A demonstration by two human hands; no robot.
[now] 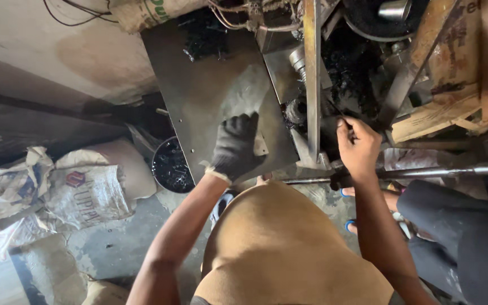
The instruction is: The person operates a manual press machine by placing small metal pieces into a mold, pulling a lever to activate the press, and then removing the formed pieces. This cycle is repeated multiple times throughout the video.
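Metal rod [425, 171], long and thin, lying level across right of head view, just below right hand [358, 148]; judged stiff, heavy for its thickness, likely greasy; best gripped on bare shaft away from blackened end. Right hand bare, fingers curled at dark greasy part beside upright steel bar [312, 79]; whether anything is pinched there, cannot tell. Left hand [236, 148] in black knit glove, spread flat on grey sheet-metal plate [199, 85], gripping nothing. Plate judged rigid, sharp-edged, oil-slick near top. Round black tub [171, 166] of dark shiny scraps just left of plate. Printed woven sacks [80, 192], off-white with red and blue emblem, crumpled on floor [120, 243] at left. Tan sack with green lettering [148, 10] rolled at top edge. Brown cardboard sheets [453, 85] with dark print, upper right.
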